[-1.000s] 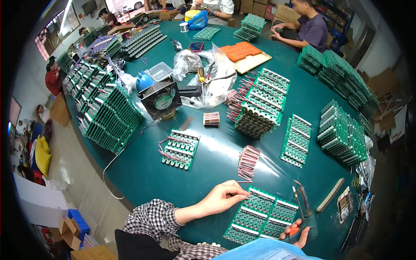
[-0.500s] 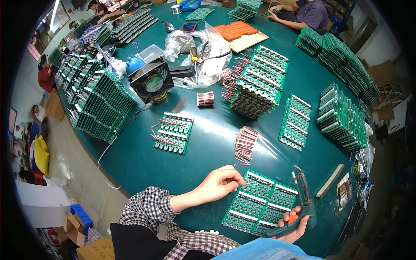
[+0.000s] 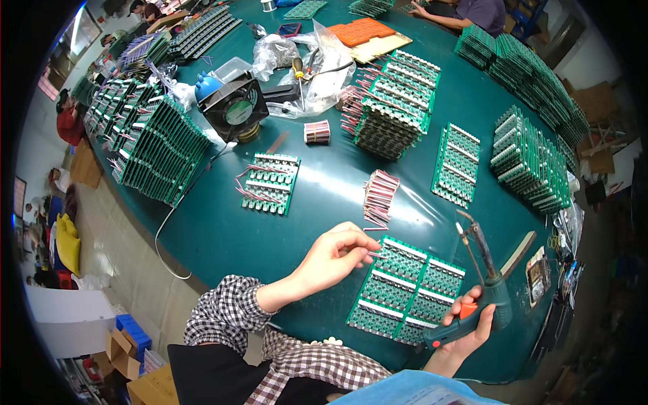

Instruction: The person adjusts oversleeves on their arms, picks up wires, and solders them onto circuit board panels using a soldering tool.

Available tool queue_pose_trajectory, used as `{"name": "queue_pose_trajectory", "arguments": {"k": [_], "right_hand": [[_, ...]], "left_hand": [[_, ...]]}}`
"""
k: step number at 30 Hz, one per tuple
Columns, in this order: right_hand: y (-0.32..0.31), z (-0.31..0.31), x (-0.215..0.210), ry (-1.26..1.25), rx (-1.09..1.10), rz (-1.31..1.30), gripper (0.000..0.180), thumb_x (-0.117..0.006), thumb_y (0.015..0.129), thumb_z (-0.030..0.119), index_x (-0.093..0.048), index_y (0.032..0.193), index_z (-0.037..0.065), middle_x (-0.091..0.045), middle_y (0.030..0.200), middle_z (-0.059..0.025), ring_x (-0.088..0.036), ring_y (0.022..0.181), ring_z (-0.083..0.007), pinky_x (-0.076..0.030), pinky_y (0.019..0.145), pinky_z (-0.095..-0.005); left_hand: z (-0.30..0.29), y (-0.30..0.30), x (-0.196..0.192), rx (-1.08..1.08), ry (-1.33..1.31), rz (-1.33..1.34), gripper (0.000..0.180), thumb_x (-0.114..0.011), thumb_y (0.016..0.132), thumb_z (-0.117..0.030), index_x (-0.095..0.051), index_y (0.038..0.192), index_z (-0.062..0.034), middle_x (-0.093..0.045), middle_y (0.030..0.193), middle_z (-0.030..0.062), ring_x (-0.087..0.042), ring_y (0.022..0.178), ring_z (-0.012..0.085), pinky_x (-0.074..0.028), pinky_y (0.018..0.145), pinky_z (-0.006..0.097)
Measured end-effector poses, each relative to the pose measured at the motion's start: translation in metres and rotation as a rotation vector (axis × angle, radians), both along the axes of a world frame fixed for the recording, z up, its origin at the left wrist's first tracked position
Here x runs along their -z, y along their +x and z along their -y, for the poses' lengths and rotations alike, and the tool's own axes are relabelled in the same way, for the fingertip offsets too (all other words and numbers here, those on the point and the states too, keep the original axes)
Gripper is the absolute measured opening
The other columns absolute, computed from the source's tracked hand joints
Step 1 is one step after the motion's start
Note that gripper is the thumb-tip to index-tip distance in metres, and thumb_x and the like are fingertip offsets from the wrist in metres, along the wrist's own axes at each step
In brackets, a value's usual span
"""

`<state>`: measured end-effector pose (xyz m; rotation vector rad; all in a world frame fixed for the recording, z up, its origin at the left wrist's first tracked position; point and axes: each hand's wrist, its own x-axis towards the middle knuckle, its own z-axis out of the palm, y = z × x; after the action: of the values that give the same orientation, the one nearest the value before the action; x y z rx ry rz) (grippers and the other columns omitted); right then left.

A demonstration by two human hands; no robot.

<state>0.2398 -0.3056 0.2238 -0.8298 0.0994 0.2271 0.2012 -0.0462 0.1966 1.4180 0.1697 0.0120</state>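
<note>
My left hand point(image 3: 329, 259) pinches a short thin wire point(image 3: 378, 255) between thumb and fingertips. The wire is at the upper left corner of a green circuit board panel point(image 3: 413, 283), which lies flat on the table and carries rows of white strips. Whether the wire touches the panel I cannot tell. At the panel's lower right, my right hand point(image 3: 467, 336) is wrapped round a dark green soldering gun point(image 3: 498, 305) with an orange trigger. Its metal tip points up and away, clear of the panel. A heap of short red, white and dark wires point(image 3: 381, 196) lies beyond the panel.
A wired board point(image 3: 270, 183) lies left, near a black fan point(image 3: 236, 111). Stacked boards point(image 3: 398, 101) stand beyond the wires, with another board point(image 3: 457, 164) and more stacks point(image 3: 530, 160) on the right. A wooden bar point(image 3: 520, 253) lies beside the gun. A co-worker point(image 3: 476, 15) sits opposite.
The whole view has shifted, so most things appear higher. My right hand has moved the soldering gun slightly right, away from the panel. The wire in my left hand now shows more plainly.
</note>
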Motion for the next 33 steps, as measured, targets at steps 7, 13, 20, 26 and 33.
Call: {"name": "queue_pose_trajectory", "arguments": {"k": [7,13,20,26,33], "right_hand": [[-0.007,-0.011,0.003,0.058,-0.091,0.007,0.047,-0.053,0.086,0.036,-0.045,0.107,-0.006,-0.058,0.087,-0.013,-0.06,0.071,-0.022,-0.054,0.049,-0.0307],[-0.015,-0.014,0.006,-0.089,-0.11,0.072,0.044,-0.052,0.087,0.037,-0.046,0.104,-0.004,-0.056,0.084,-0.0103,-0.058,0.069,-0.0185,-0.054,0.048,-0.0286],[-0.02,-0.017,0.006,-0.111,-0.102,0.068,0.044,-0.051,0.087,0.036,-0.045,0.104,-0.004,-0.056,0.083,-0.0106,-0.058,0.068,-0.0187,-0.054,0.049,-0.0288],[-0.02,-0.009,0.01,0.038,-0.066,0.085,0.043,-0.05,0.088,0.031,-0.045,0.108,-0.007,-0.058,0.087,-0.0139,-0.061,0.073,-0.0231,-0.057,0.053,-0.0334],[-0.017,-0.018,0.003,0.013,-0.02,0.112,0.048,-0.049,0.088,0.034,-0.043,0.111,-0.008,-0.057,0.089,-0.0144,-0.063,0.079,-0.0256,-0.059,0.053,-0.0347]], "left_hand": [[0.017,0.018,-0.025,-0.041,-0.151,-0.02,0.019,-0.056,0.086,-0.007,-0.061,0.103,-0.0001,-0.057,0.099,0.0045,-0.059,0.085,0.0121,-0.048,0.071,0.023],[0.029,0.038,-0.033,-0.035,-0.421,-0.205,0.024,-0.061,0.084,-0.015,-0.061,0.104,-0.0019,-0.061,0.089,0.0004,-0.058,0.079,0.0069,-0.048,0.068,0.019],[0.033,0.043,-0.036,-0.069,-0.517,-0.136,0.023,-0.062,0.084,-0.016,-0.061,0.103,-0.0017,-0.061,0.088,0.0007,-0.057,0.075,0.0059,-0.046,0.064,0.017],[0.035,0.047,-0.033,-0.016,-0.549,-0.145,0.025,-0.061,0.084,-0.015,-0.061,0.105,-0.0007,-0.06,0.091,0.0009,-0.057,0.079,0.0066,-0.047,0.067,0.018],[0.031,0.043,-0.036,-0.002,-0.537,-0.125,0.026,-0.06,0.085,-0.014,-0.06,0.106,0.0007,-0.06,0.094,0.0019,-0.057,0.081,0.0075,-0.047,0.07,0.019]]}}
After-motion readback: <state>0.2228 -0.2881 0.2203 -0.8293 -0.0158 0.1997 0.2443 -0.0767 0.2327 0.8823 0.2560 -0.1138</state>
